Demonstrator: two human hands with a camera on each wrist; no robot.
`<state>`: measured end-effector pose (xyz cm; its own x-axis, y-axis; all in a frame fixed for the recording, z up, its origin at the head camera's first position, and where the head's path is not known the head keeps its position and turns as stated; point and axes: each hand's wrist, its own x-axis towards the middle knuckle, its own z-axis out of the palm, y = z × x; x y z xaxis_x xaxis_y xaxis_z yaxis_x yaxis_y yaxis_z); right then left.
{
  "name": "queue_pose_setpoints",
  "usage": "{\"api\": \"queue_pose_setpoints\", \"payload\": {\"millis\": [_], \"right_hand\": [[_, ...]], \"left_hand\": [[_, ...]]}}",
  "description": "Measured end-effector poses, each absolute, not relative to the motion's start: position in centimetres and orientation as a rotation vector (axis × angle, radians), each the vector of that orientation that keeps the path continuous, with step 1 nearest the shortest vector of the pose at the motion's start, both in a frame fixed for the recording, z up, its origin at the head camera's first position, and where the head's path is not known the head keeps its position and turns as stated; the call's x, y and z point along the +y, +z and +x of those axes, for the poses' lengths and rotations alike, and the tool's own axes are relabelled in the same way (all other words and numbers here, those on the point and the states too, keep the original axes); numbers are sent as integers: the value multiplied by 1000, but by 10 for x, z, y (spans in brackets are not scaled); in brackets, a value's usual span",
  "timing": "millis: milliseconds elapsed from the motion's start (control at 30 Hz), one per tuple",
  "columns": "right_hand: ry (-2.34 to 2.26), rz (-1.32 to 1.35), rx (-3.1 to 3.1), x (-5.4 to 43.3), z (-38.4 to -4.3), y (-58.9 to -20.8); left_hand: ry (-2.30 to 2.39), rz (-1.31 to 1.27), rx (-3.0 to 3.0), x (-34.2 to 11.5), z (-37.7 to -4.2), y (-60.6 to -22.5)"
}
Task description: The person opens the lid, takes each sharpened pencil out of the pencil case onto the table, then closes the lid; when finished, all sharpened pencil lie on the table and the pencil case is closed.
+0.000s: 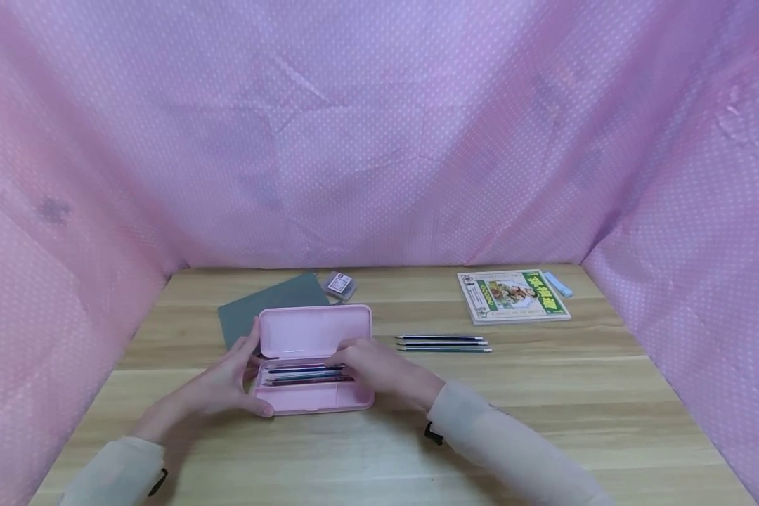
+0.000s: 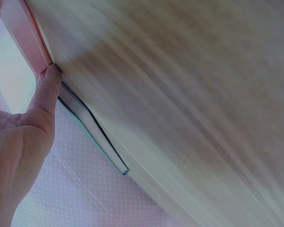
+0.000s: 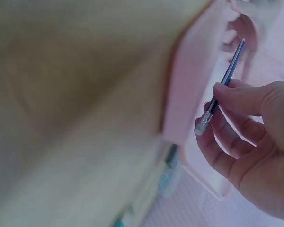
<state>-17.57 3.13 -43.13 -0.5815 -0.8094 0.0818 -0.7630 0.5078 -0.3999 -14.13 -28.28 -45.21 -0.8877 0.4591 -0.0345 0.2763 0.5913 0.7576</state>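
A pink pencil case [image 1: 316, 330] lies on the wooden table with its lid raised. Several pencils [image 1: 300, 376] fill its rear compartment; the front one shows bare pink plastic. My left hand [image 1: 230, 379] holds the case's left end, thumb at the front corner and fingers up by the lid. In the left wrist view, one fingertip [image 2: 52, 73] touches the case's pink edge. Over the right part of the case, my right hand [image 1: 373, 362] pinches a dark pencil [image 3: 229, 73] with a white eraser end between thumb and fingers.
Three pencils [image 1: 443, 344] lie side by side right of the case. Behind it are a grey-green book [image 1: 247, 316] and a small labelled box [image 1: 339, 284]. At the back right, an illustrated book [image 1: 512, 299] lies beside a light blue item [image 1: 558, 284]. Pink dotted cloth [image 1: 379, 140] surrounds the table.
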Motion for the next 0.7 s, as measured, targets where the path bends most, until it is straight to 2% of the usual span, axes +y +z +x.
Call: {"api": "queue_pose_setpoints", "payload": {"millis": [300, 467, 700], "right_hand": [[-785, -1507, 2618, 76, -179, -394], [-916, -1566, 2595, 116, -183, -387], [-913, -1483, 2681, 175, -186, -393]], "left_hand": [[1157, 594, 2600, -283, -141, -457], [1153, 599, 2606, -282, -141, -457], [1146, 607, 2617, -282, -141, -456]]}}
